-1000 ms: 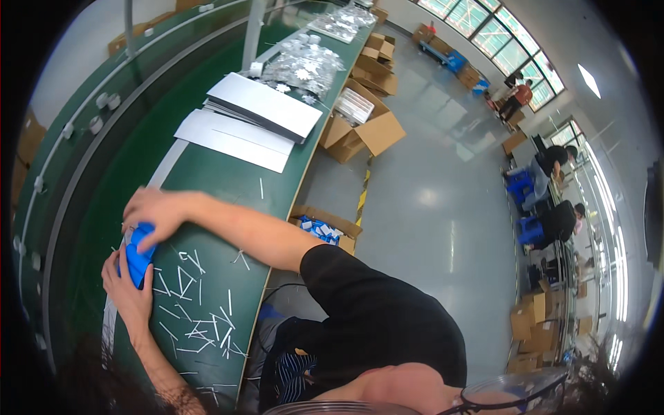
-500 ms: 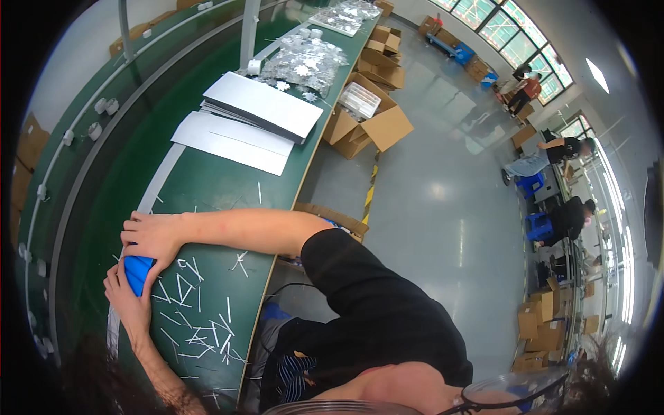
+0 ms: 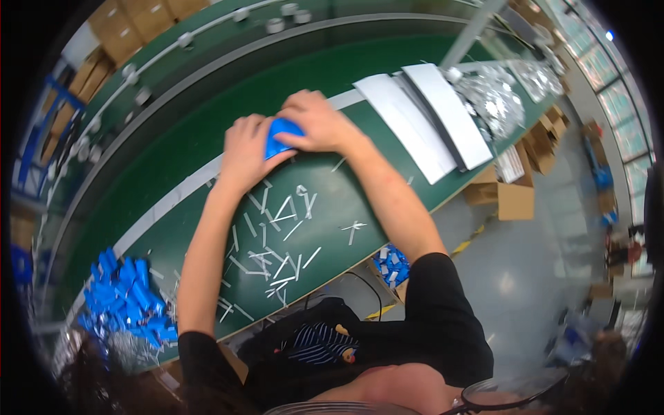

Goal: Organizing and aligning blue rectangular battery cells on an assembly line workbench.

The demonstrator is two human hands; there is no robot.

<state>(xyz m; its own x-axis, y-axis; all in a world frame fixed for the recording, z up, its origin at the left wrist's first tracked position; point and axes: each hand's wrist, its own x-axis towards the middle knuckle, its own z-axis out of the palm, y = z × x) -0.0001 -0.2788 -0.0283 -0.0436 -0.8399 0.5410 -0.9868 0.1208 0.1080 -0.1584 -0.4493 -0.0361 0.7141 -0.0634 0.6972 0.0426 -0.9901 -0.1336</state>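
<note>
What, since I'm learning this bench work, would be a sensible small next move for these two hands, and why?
Probably a light press on the blue piece from both sides: the left hand is on its left, the right hand on its right, and neither visibly holds any of the white strips scattered nearby.

At between one and two o'clock, white sheets (image 3: 401,121) and a stack of white boards (image 3: 453,114) are seen laid on the green table (image 3: 328,242), with clear plastic bags (image 3: 494,104) set just beyond them at two o'clock. At three o'clock, an open cardboard box (image 3: 517,202) is seen beside the table, and the grey floor (image 3: 501,294) is marked with yellow tape (image 3: 467,243) toward four o'clock. Brown cartons (image 3: 142,17) are stacked at half past ten, and a blue rack (image 3: 31,149) is seen near nine o'clock.
</note>
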